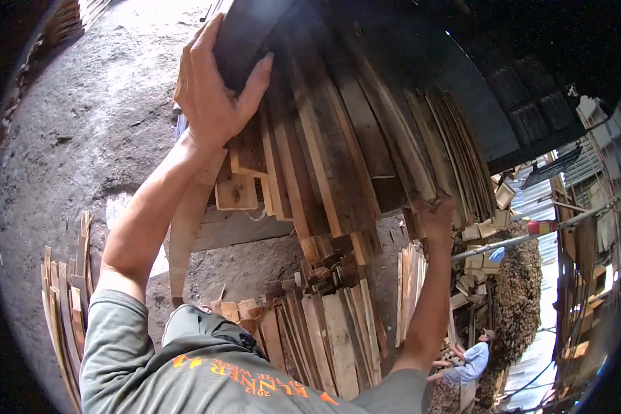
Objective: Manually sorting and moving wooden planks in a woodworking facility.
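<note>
My left hand [214, 96] is at the upper left, wrapped round a dark board [245, 41], with its fingers along the left edge and the thumb on the right. The board's far end fades into shadow. To the right, my right hand [435, 214] closes on the near end of a long wooden plank [400, 138]; its fingers are partly hidden and slightly blurred. Between my hands lies a stack of long planks [317, 145], their near ends uneven and pointing toward me.
More planks [331, 331] stand close to my body, and others [65, 297] lean at the left. Grey dirt floor [83, 124] spreads on the left. At the lower right a person in a light blue shirt [470, 362] sits by a heap of wood pieces [521, 283].
</note>
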Demonstrator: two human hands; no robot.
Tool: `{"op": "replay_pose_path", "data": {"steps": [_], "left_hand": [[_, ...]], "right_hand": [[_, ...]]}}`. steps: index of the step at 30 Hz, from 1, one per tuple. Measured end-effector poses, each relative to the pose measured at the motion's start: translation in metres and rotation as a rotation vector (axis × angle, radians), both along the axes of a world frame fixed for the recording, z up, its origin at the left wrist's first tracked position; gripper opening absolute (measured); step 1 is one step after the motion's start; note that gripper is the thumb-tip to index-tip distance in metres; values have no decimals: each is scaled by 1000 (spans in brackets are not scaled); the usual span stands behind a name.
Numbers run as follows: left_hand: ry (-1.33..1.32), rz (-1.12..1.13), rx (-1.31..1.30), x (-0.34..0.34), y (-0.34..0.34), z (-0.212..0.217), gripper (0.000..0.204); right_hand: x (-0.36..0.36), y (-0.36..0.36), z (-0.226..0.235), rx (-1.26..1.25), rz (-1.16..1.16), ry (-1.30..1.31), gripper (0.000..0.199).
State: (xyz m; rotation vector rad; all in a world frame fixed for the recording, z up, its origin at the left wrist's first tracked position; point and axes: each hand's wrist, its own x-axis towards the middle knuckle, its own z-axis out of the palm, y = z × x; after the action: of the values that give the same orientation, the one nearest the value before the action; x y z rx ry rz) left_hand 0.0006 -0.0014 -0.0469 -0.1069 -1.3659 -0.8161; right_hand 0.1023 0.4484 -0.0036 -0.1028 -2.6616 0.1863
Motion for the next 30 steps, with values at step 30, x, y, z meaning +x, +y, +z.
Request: {"op": "replay_pose_path", "data": {"steps": [30], "left_hand": [[-1340, -2262, 1212, 465, 285, -119, 64]], "right_hand": [[894, -145, -332, -1175, -1135, 182, 61]]}}
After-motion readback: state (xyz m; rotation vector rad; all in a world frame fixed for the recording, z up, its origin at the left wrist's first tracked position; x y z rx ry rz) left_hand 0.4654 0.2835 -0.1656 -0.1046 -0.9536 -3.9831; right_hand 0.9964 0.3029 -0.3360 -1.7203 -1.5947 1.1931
